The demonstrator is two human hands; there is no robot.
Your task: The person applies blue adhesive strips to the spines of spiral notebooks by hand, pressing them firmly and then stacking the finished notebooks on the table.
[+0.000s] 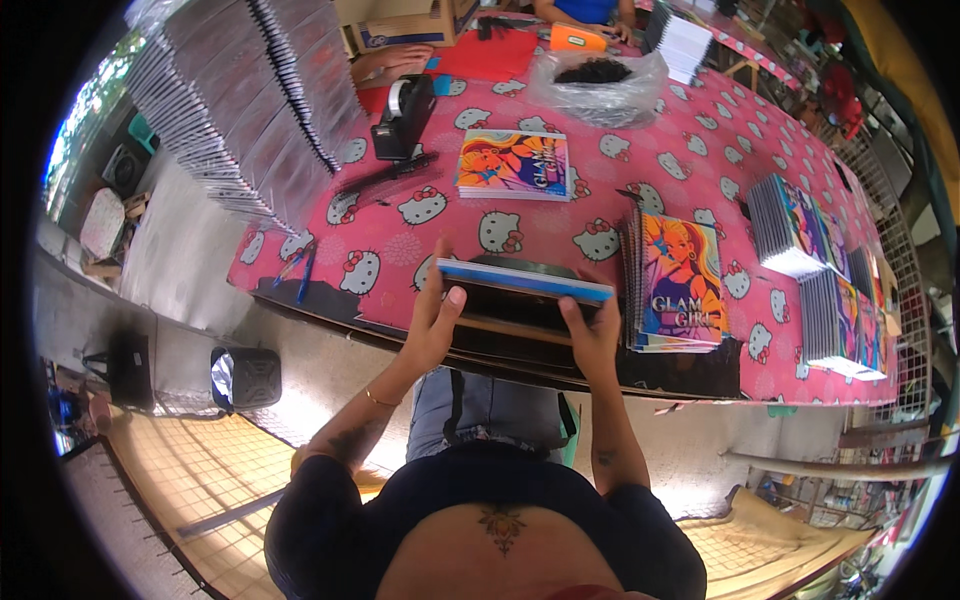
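Note:
My left hand (432,312) and my right hand (592,330) grip the two ends of a small stack of notebooks (525,278), held on edge over the table's near side. Only its thin white and blue edge shows; the covers face away from view. My thumbs press on the near side, and the other fingers are mostly hidden behind. Just right of my right hand stands a pile of notebooks (680,280) with a colourful illustrated cover. Farther off, in front of my hands, lies a lower pile of similar notebooks (515,165).
Tall notebook stacks (230,90) rise at the left, beside a black tape dispenser (400,120). Pens (305,275) lie near the left edge. A clear plastic bag (600,100) holds black pieces. More notebook piles (790,225) stand at right. Other people's hands (400,58) rest at the far side.

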